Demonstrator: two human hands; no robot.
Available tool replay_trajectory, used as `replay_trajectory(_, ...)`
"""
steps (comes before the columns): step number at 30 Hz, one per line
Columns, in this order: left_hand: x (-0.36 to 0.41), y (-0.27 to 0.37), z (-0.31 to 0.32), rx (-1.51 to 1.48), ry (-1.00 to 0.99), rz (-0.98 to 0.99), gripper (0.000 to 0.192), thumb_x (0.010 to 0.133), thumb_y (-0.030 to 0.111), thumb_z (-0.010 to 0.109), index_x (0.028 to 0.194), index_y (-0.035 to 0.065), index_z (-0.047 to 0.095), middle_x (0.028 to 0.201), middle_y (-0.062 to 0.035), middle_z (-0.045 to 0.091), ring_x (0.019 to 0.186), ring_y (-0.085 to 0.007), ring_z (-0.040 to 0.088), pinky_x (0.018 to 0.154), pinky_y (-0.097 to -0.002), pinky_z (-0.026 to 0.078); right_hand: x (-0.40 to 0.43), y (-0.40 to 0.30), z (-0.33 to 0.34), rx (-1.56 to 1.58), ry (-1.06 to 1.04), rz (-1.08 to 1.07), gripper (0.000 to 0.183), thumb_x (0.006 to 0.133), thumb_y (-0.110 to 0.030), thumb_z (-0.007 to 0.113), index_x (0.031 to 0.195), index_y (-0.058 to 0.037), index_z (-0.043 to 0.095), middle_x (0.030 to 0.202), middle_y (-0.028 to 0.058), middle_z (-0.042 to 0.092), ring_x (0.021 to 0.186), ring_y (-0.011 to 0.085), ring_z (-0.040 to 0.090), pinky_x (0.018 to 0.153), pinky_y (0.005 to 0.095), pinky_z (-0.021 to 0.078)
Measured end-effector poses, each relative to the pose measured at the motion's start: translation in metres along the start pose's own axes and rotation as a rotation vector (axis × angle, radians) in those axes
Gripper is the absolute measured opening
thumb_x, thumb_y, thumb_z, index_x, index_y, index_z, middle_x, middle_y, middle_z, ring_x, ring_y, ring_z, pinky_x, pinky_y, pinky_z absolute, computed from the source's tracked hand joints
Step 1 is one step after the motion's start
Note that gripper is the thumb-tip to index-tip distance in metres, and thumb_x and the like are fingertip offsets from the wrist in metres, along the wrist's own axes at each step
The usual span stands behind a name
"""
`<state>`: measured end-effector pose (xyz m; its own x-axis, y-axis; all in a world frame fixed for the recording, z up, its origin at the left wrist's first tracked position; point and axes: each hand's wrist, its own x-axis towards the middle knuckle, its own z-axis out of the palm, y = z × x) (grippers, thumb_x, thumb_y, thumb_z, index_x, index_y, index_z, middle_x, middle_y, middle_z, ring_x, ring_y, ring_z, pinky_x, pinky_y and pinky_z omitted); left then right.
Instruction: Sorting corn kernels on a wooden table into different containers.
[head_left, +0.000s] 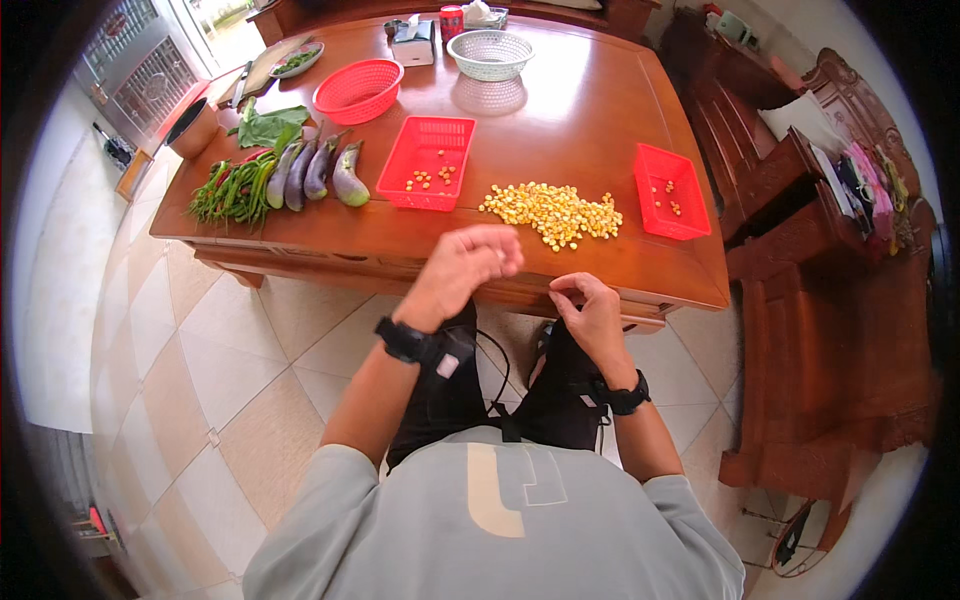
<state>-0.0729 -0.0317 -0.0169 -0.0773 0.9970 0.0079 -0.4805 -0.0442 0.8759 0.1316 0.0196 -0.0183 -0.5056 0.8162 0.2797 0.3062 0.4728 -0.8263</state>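
Over the near table edge, my left hand (469, 266) is raised with its fingers loosely curled inward. Whether something small lies inside it is hidden. To the right and nearer to me, my right hand (591, 311) has thumb and index fingertip close together; anything held there is too small to make out. Just beyond both hands lies a loose pile of yellow corn kernels (555, 214). A red plastic basket (426, 201) left of the pile holds several small brownish pieces (423, 178). Right of the pile, a second red basket (684, 226) contains similar pieces (672, 196).
Eggplants (319, 172), green beans or peppers (236, 187) and a leafy vegetable (271, 126) lie left on the wooden table (577, 112). Farther back are a round red basket (360, 90), a pale colander (491, 56), a knife (241, 84) and a tissue box (414, 46).
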Motion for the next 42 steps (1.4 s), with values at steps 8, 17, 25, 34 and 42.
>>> replay_trajectory(8, 0.046, 0.092, -0.040, 0.320, 0.366, 0.248, 0.027, 0.081, -0.002, 0.054, 0.108, -0.0038, 0.057, 0.104, -0.0127, 0.061, 0.095, -0.0178, 0.059, 0.087, -0.0281, 0.046, -0.008, 0.012, -0.001, 0.031, 0.003, 0.032, 0.009, 0.075, -0.003, 0.062, 0.083, 0.0017, 0.062, 0.074, 0.0110, 0.062, 0.065, 0.0171, 0.062, 0.060, 0.0258, 0.0483)
replay_trajectory(17, 0.046, 0.052, -0.003, 0.798, 0.243, 0.325, 0.022, 0.080, 0.005, 0.058, 0.101, 0.0003, 0.062, 0.090, -0.0033, 0.063, 0.078, -0.0084, 0.057, 0.068, -0.0214, 0.046, -0.015, 0.045, 0.013, 0.684, -0.111, 0.327, 0.022, 0.084, -0.002, 0.054, 0.105, 0.0039, 0.052, 0.094, 0.0097, 0.061, 0.080, 0.0154, 0.060, 0.069, 0.0252, 0.0501)
replay_trajectory(25, 0.057, -0.020, 0.025, 1.153, 0.078, 0.286, 0.019, 0.073, 0.008, 0.066, 0.089, -0.0004, 0.062, 0.079, -0.0107, 0.064, 0.071, -0.0146, 0.061, 0.064, -0.0261, 0.049, -0.021, 0.050, 0.016, 0.970, -0.126, 0.484, 0.024, 0.085, -0.002, 0.052, 0.108, 0.0055, 0.050, 0.102, 0.0135, 0.058, 0.087, 0.0179, 0.059, 0.075, 0.0270, 0.0498)
replay_trajectory(34, 0.072, -0.040, 0.021, 1.434, 0.094, 0.411, 0.009, 0.068, 0.004, 0.063, 0.076, 0.0014, 0.061, 0.072, -0.0125, 0.061, 0.069, -0.0267, 0.059, 0.066, -0.0346, 0.048, -0.024, 0.046, 0.016, 1.004, -0.124, 0.507, 0.026, 0.085, -0.001, 0.051, 0.109, 0.0066, 0.049, 0.103, 0.0149, 0.058, 0.089, 0.0189, 0.060, 0.077, 0.0270, 0.0498)
replay_trajectory(42, 0.067, -0.042, 0.024, 1.410, 0.125, 0.466, 0.002, 0.067, 0.003, 0.061, 0.068, 0.0011, 0.060, 0.065, -0.0127, 0.059, 0.066, -0.0282, 0.057, 0.063, -0.0360, 0.047, -0.020, 0.041, 0.015, 1.069, -0.127, 0.584, 0.028, 0.085, 0.001, 0.050, 0.112, 0.0076, 0.047, 0.104, 0.0165, 0.057, 0.091, 0.0216, 0.060, 0.081, 0.0282, 0.0497)
